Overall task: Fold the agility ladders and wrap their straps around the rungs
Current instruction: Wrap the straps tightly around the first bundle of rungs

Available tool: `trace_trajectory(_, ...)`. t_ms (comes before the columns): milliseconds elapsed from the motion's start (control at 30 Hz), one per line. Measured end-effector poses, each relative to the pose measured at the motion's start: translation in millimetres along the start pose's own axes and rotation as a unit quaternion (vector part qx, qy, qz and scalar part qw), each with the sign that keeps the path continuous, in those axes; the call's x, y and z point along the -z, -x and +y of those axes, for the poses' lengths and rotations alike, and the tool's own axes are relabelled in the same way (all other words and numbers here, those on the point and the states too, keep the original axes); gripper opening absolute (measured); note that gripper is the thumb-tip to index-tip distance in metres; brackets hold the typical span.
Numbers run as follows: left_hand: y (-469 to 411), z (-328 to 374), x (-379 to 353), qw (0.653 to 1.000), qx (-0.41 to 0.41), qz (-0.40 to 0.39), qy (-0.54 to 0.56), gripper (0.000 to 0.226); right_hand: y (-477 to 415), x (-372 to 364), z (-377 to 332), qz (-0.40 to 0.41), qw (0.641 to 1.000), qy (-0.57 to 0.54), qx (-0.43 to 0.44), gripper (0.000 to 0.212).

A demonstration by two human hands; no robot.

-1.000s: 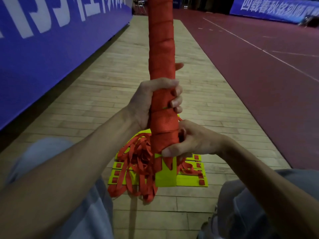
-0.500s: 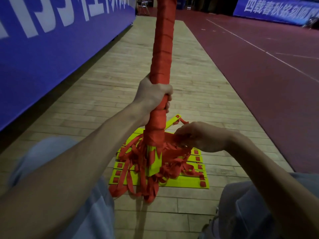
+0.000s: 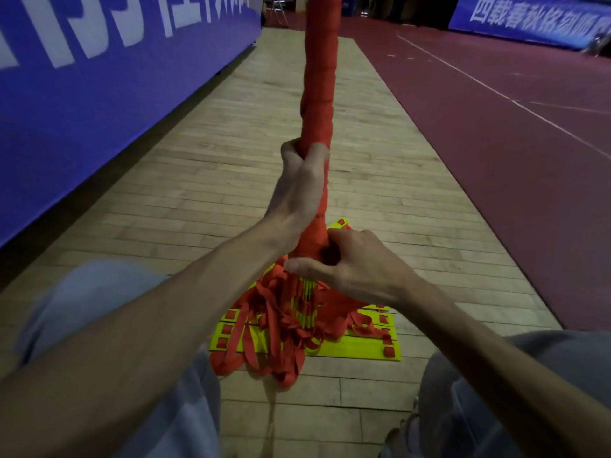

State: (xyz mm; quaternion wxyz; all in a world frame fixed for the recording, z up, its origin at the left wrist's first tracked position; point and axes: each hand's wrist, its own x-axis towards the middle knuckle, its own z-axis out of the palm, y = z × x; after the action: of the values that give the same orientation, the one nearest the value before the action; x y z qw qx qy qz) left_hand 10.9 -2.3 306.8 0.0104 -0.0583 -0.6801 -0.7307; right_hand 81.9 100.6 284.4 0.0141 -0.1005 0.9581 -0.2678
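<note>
Two grips on upright strap-wrapped ladder (image 3: 319, 77), left hand (image 3: 299, 190) above right hand (image 3: 350, 262)

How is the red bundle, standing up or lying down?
Standing: left hand, right hand grip the bundle upright; straps dangle below.

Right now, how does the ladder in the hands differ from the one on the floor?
Pose: held ladder stands upright; floor ladder lies flat.
Look: held ladder is bound in red strap along its length; floor ladder shows bare yellow rungs under loose straps.
Contact: left hand and right hand grip the held ladder; neither holds the floor ladder.
Shared: red straps.
</note>
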Motion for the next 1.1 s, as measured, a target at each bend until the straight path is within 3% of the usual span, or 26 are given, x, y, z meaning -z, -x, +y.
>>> trace_trajectory(100,1,-2,-1,0.997,0.028,-0.049,0.05,0.047,-1,-6,3,0.042,0.998,0.037,-0.032,0.05)
trace_trajectory(167,-1,-2,1,0.996,0.021,-0.068,0.051,0.04,-3,-1,8,0.031,0.999,0.011,-0.04,0.044)
trace_trajectory(267,-2,5,6,0.995,-0.012,-0.085,0.057,0.021,-3,16,16,-0.054,0.997,-0.059,0.01,0.027)
trace_trajectory(400,3,11,10,0.966,0.015,-0.165,0.199,0.028,4,27,18,-0.13,0.976,-0.156,0.076,0.016)
trace_trajectory(467,7,12,10,0.931,0.044,-0.242,0.27,0.03,4,27,20,-0.134,0.974,-0.159,0.086,0.022)
trace_trajectory(533,9,13,11,0.928,0.051,-0.26,0.261,0.036,2,27,20,-0.14,0.975,-0.152,0.086,0.036)
trace_trajectory(600,9,13,11,0.941,0.046,-0.24,0.233,0.04,0,28,19,-0.169,0.968,-0.169,0.078,0.045)
trace_trajectory(700,5,12,11,0.959,0.025,-0.219,0.176,0.033,0,35,26,-0.246,0.943,-0.219,0.052,0.026)
trace_trajectory(767,1,12,11,0.969,0.019,-0.202,0.141,0.028,-2,39,35,-0.262,0.944,-0.195,0.043,0.018)
trace_trajectory(867,-5,11,10,0.987,-0.006,-0.139,0.077,0.031,-5,42,45,-0.257,0.952,-0.168,-0.003,0.005)
trace_trajectory(1000,-14,0,11,0.995,-0.085,-0.023,-0.038,0.029,-9,46,50,-0.202,0.975,-0.093,-0.028,0.019)
trace_trajectory(1100,-14,-6,9,0.987,-0.12,-0.006,-0.105,0.036,-10,50,50,-0.15,0.985,-0.081,-0.038,0.026)
